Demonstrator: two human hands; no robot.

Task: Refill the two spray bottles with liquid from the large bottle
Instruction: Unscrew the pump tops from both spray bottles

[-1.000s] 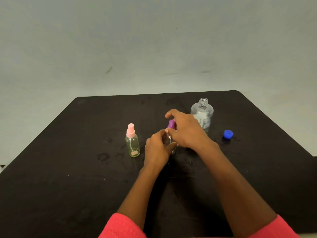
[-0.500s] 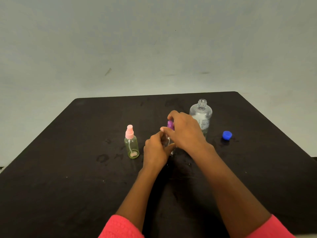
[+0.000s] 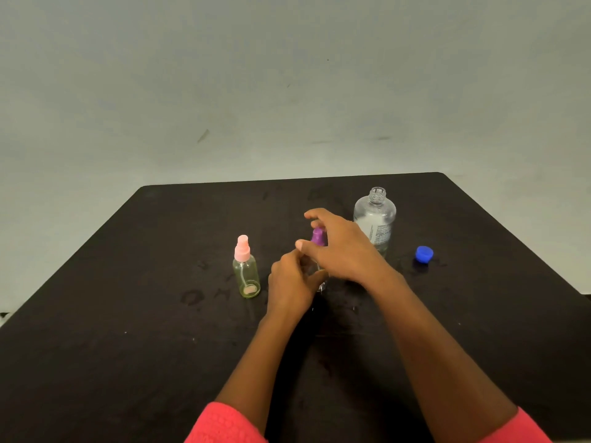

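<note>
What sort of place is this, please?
Likely a plain staged workspace: a black table against a bare grey wall, with a large bottle, a pink spray bottle and a blue cap on it.

Left hand (image 3: pixel 292 281) grips body of purple-top sprayer (image 3: pixel 319 237), upright mid-table (image 3: pixel 128 346). Right hand (image 3: pixel 343 249) arched round purple top, fingers spread; contact unclear. Pink-top sprayer (image 3: pixel 246 271) upright, left. Large bottle (image 3: pixel 374 219) uncapped behind right hand; blue cap (image 3: pixel 424 253) to its right.
</note>
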